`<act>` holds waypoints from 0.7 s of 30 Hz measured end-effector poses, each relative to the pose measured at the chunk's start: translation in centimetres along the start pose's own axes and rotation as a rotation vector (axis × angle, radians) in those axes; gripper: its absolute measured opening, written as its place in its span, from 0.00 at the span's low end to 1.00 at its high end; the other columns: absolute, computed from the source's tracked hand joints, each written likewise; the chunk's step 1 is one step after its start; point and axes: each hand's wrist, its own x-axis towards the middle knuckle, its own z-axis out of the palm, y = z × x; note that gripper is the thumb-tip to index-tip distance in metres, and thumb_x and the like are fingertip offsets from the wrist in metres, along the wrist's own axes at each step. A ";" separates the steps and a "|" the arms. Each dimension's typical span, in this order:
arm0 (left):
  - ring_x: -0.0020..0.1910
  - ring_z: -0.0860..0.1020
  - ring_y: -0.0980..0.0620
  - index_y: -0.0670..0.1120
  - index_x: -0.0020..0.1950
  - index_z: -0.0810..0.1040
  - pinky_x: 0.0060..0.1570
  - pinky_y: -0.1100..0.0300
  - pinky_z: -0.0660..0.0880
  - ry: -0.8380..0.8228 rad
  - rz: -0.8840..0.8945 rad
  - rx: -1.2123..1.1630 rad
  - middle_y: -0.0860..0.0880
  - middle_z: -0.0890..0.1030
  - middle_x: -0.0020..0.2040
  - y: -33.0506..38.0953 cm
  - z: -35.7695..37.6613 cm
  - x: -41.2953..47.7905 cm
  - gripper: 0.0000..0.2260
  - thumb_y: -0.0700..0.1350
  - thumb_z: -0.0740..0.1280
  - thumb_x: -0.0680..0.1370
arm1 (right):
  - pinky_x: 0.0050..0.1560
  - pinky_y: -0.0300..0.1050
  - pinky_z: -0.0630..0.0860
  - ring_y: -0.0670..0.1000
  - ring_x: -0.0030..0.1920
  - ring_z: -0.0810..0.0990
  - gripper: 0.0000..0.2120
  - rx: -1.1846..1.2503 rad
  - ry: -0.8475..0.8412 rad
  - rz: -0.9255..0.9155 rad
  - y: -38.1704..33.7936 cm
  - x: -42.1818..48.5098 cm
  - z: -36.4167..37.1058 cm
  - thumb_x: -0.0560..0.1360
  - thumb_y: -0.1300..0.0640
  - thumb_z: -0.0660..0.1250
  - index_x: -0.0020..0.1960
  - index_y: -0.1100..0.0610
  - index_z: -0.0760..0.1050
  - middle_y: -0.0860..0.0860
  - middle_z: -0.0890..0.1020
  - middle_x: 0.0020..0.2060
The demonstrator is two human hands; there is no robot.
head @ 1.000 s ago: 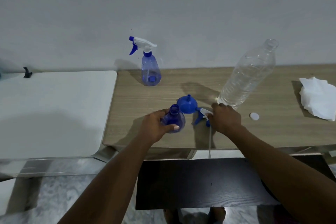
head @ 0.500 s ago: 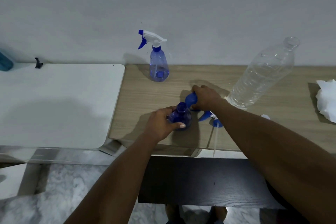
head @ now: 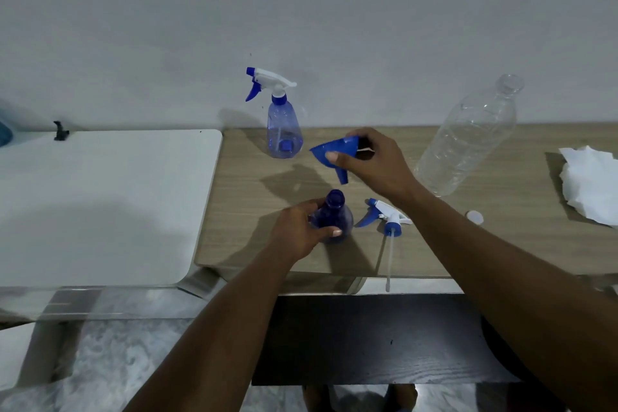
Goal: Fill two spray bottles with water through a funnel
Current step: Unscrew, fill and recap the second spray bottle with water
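You held the tilted blue plastic funnel pinched in your right hand, needing its spout upright over the open blue translucent bottle your left hand gripped.

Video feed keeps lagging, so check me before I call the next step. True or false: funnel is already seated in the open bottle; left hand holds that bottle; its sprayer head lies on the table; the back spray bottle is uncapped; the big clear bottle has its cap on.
1. Funnel seated in the open bottle: false. The right hand holds the funnel in the air, above the open bottle.
2. Left hand holds that bottle: true.
3. Sprayer head lies on the table: true.
4. Back spray bottle uncapped: false, its trigger head is on.
5. Clear bottle capped: false, its mouth is open; a white cap lies on the table.
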 end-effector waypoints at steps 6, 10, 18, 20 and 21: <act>0.52 0.81 0.53 0.55 0.69 0.75 0.58 0.51 0.78 -0.030 -0.022 -0.022 0.54 0.82 0.57 0.1 0.4 0.3 0.33 0.53 0.80 0.66 | 0.58 0.38 0.78 0.42 0.58 0.80 0.31 -0.025 -0.033 -0.108 2.0 -3.1 0.0 0.65 0.52 0.83 0.64 0.54 0.75 0.45 0.81 0.59; 0.49 0.81 0.53 0.55 0.66 0.78 0.55 0.50 0.80 -0.013 0.000 -0.034 0.55 0.82 0.53 0.0 0.5 0.4 0.30 0.52 0.81 0.66 | 0.56 0.36 0.76 0.41 0.60 0.78 0.34 -0.076 -0.058 -0.147 3.3 -4.5 -0.1 0.63 0.52 0.84 0.64 0.51 0.73 0.42 0.79 0.62; 0.49 0.82 0.54 0.59 0.59 0.81 0.56 0.48 0.80 -0.015 -0.034 -0.111 0.57 0.85 0.50 -0.1 0.9 0.8 0.26 0.49 0.82 0.63 | 0.55 0.27 0.71 0.38 0.69 0.71 0.52 -0.168 -0.121 -0.144 4.2 -6.1 -1.8 0.62 0.51 0.84 0.77 0.45 0.57 0.43 0.71 0.71; 0.50 0.82 0.53 0.59 0.62 0.80 0.56 0.49 0.79 -0.015 -0.042 -0.084 0.56 0.85 0.51 0.0 1.1 0.9 0.27 0.50 0.82 0.64 | 0.56 0.28 0.70 0.41 0.67 0.73 0.51 -0.183 -0.074 -0.149 4.4 -6.5 -2.9 0.63 0.53 0.84 0.77 0.46 0.58 0.45 0.71 0.70; 0.50 0.82 0.53 0.58 0.62 0.80 0.56 0.49 0.79 -0.009 -0.041 -0.075 0.56 0.84 0.51 0.0 1.1 0.9 0.28 0.51 0.82 0.64 | 0.55 0.28 0.71 0.42 0.63 0.75 0.48 -0.187 -0.003 -0.161 4.7 -6.8 -3.6 0.63 0.55 0.83 0.76 0.48 0.61 0.47 0.73 0.68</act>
